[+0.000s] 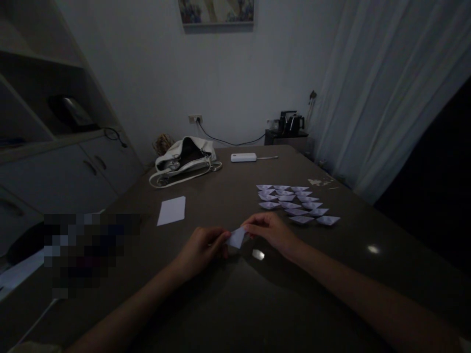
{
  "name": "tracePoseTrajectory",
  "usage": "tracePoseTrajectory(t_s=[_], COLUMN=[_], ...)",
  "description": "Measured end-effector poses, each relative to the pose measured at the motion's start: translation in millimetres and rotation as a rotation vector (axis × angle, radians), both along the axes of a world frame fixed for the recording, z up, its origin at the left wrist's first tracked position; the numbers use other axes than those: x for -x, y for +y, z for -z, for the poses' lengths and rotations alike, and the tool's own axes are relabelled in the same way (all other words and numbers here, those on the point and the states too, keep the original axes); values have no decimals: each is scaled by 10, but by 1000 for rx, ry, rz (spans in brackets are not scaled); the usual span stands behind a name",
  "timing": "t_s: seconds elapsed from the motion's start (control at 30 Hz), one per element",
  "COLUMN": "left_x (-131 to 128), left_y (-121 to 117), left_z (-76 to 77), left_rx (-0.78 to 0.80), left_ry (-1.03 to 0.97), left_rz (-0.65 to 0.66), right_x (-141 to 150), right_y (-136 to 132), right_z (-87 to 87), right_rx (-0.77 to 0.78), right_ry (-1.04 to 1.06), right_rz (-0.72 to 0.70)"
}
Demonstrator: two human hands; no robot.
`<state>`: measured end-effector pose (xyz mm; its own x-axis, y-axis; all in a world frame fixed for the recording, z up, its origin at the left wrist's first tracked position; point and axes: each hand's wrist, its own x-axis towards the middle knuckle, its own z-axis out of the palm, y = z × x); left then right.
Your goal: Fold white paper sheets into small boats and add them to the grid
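Both my hands pinch a small folded piece of white paper just above the dark table. My left hand grips its left side and my right hand grips its right side. Beyond my right hand, several finished white paper boats lie in rows on the table. A flat white sheet of paper lies to the left, beyond my left hand.
A white handbag lies at the table's far left, a white power bank with a cable beside it. Small paper scraps sit near the right edge. A kettle set stands behind, a cabinet left, curtains right.
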<state>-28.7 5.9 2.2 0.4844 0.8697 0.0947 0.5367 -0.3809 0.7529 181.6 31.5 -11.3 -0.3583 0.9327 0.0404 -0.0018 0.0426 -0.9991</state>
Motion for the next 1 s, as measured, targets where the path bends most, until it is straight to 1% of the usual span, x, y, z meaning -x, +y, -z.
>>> tracePoseTrajectory(t_s=[0.13,0.23,0.37,0.47,0.57,0.67,0.87,1.0], left_x=[42,53,42,37,34,14,-30,-3], left_y=[30,26,-4,-16,-10,-5,-11,0], left_z=[6,-9,-65,-97,-91,-64,-25,-9], left_rx=[-48,-85,-104,-98,-127,-131,-137,-108], left_ry=[56,79,74,70,79,78,-25,-50], left_rz=[-4,-3,-4,10,37,42,-4,-62], right_x=[-50,-65,-58,-51,-41,-16,54,63], right_y=[29,34,22,18,9,-25,-126,-128], right_z=[-18,-45,-76,-68,-40,-26,-49,-29], right_rx=[8,7,-32,-65,-109,-186,-288,-286], right_ry=[-21,-34,-61,-74,-107,-164,-195,-162], right_rz=[80,98,88,80,73,48,-10,-27])
